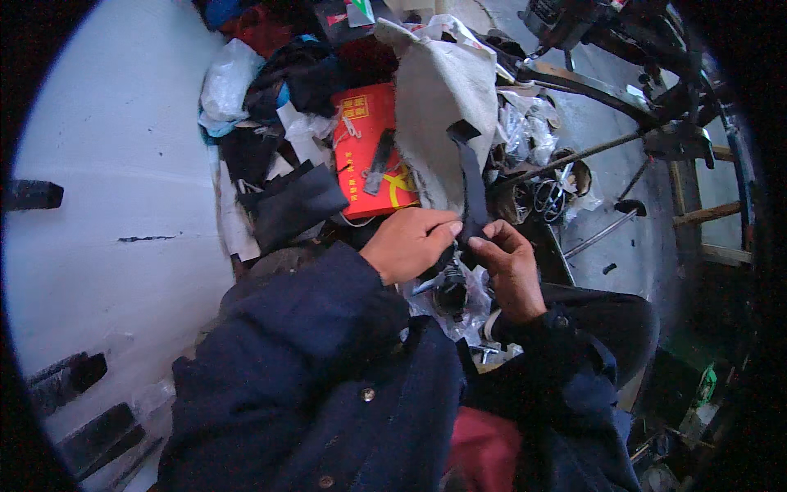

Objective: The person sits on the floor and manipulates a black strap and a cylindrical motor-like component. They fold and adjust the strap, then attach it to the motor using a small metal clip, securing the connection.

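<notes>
My left hand (414, 246) and my right hand (508, 266) are side by side near the centre, both closed on a long dark grey strip (474, 176) that reaches upward over a pale woven sack (438, 107). Left of the sack lies a red box (365, 111) with a dark flat bar (379, 164) on it. Black sheet pieces (291, 205) sit beside the box. Below my hands is crumpled clear plastic (467, 312) around dark metal items.
A black metal machine frame (615, 98) with rods stands at upper right, beside bagged items (520, 131) and wire-filled containers (566, 184). Dark cloth and a plastic bundle (225, 82) are at upper left. The pale floor (115, 189) carries dark scraps (78, 377).
</notes>
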Available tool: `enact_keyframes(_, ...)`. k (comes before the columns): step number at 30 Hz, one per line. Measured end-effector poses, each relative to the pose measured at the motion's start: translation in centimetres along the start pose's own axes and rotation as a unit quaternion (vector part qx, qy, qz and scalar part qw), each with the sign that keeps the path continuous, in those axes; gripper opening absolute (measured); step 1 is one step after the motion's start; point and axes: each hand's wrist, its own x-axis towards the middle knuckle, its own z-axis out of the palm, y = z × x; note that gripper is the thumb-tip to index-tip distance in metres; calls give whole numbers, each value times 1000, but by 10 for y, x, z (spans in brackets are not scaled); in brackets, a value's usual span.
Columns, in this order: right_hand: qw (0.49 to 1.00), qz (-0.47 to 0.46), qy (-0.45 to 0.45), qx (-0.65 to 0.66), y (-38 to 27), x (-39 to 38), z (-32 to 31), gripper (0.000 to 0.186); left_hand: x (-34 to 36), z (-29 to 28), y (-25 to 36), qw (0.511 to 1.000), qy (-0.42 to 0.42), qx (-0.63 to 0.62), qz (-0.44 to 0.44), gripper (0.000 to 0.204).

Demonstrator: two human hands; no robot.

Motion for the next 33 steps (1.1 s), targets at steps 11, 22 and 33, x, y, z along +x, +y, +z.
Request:
enact_keyframes(11,998,-55,-14,-4,-6,-1,15,51,3,-12,-2,999,-7,-29,-27,25)
enact_keyframes(22,998,-56,-1,-37,-3,12,14,23,0,-19,10,999,26,-31,-7,25)
enact_keyframes(33,900,-280,-1,-334,96,102,1,38,-16,-28,37,968,24,-246,51,32)
